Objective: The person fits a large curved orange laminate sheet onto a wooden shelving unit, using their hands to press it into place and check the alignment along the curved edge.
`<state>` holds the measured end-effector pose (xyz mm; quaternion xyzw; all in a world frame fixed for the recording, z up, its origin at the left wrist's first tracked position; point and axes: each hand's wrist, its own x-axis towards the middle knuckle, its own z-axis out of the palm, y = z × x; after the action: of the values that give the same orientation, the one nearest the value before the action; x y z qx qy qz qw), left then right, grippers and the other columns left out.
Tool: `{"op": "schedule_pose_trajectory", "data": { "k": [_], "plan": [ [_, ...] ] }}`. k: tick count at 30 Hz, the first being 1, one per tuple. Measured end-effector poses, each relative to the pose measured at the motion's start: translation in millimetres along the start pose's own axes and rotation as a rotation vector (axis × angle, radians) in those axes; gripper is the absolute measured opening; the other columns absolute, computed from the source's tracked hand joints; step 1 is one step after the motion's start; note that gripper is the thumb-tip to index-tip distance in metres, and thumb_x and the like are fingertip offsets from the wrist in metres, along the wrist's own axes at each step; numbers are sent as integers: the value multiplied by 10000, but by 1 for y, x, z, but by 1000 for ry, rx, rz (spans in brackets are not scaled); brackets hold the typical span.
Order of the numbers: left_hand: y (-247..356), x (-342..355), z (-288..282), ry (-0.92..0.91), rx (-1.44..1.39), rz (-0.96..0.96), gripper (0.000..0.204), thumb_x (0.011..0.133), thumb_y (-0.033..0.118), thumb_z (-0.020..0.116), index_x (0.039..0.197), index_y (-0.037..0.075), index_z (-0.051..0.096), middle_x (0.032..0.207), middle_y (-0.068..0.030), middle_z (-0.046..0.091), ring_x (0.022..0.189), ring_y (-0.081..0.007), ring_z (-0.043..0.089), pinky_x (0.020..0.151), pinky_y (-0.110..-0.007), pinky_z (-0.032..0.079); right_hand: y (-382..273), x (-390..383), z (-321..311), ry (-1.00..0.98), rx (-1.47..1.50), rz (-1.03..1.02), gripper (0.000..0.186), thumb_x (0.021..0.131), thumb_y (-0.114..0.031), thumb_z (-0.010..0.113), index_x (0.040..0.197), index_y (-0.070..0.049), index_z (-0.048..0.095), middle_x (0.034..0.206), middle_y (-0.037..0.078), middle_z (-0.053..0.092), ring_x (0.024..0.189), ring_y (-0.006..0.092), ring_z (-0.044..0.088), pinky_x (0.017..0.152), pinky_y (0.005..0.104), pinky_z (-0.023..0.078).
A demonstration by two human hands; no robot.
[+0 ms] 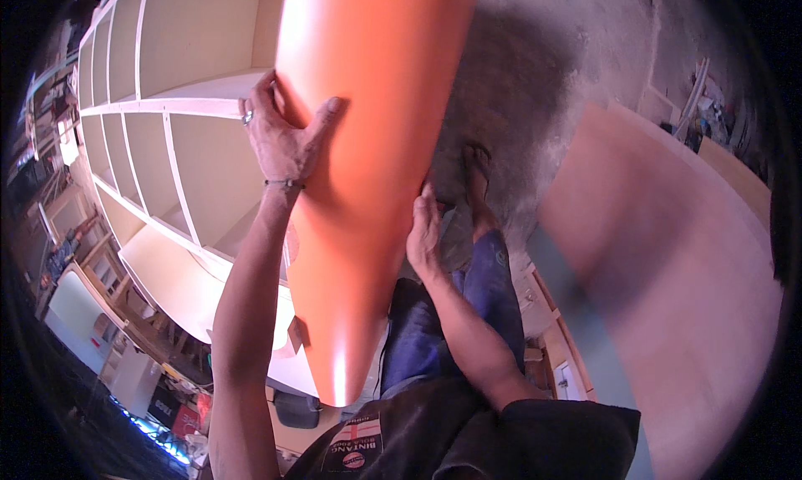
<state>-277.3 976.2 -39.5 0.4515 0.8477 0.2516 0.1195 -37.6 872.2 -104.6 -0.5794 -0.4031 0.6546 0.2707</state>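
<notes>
A long, glossy orange panel stretches from the top of the view down toward my chest, its near end narrow in the picture. My left hand, with a ring and a thin wristband, grips the panel's left edge. The thumb lies on the orange face and the fingers reach around the edge. Lower down, my right hand holds the right edge, with the fingers pointing forward along it. Part of those fingers is hidden behind the panel. Something small and dark shows beside them, too unclear to name.
Close on the left is a large cream shelf unit with several compartments. A broad pale board leans on the right. My bare foot is on the grey concrete floor. Scrap pieces lie at the far right.
</notes>
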Motion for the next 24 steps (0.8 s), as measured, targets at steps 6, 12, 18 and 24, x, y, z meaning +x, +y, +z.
{"op": "schedule_pose_trajectory", "data": {
  "k": [6, 12, 18, 24],
  "plan": [
    [1, 0, -2, 2, 23, 9, 942, 669, 564, 898, 1310, -27, 542, 1135, -217, 642, 1132, -414, 537, 1133, -524, 335, -45, 97, -9, 151, -147, 140, 520, 1057, -313, 361, 1215, 90, 648, 1255, 213, 696, 1159, 265, 621, 995, 411, 445],
    [-10, 1, -5, 27, -17, 9, 976, 651, 628, 876, 1299, -31, 562, 1096, -218, 671, 1153, -429, 552, 1110, -511, 374, -32, 111, -22, 51, -23, -71, 608, 1086, -389, 303, 1421, 56, 546, 1483, 212, 564, 1344, 296, 529, 1133, 397, 365],
    [7, 0, -21, -3, -30, -20, 997, 650, 634, 879, 1317, -40, 570, 1176, -261, 661, 1266, -474, 498, 1145, -519, 383, -40, 2, -6, -63, 87, 62, 627, 1102, -429, 334, 1508, 40, 427, 1567, 174, 453, 1428, 263, 436, 1186, 377, 312],
    [-4, 2, -23, -62, -18, -53, 1028, 662, 725, 816, 1326, -17, 563, 1139, -199, 685, 1219, -367, 583, 1247, -525, 218, -54, 9, 7, -113, 162, 178, 688, 1117, -469, 364, 1596, 23, 307, 1652, 137, 343, 1511, 230, 343, 1239, 357, 258]
  ]
}}
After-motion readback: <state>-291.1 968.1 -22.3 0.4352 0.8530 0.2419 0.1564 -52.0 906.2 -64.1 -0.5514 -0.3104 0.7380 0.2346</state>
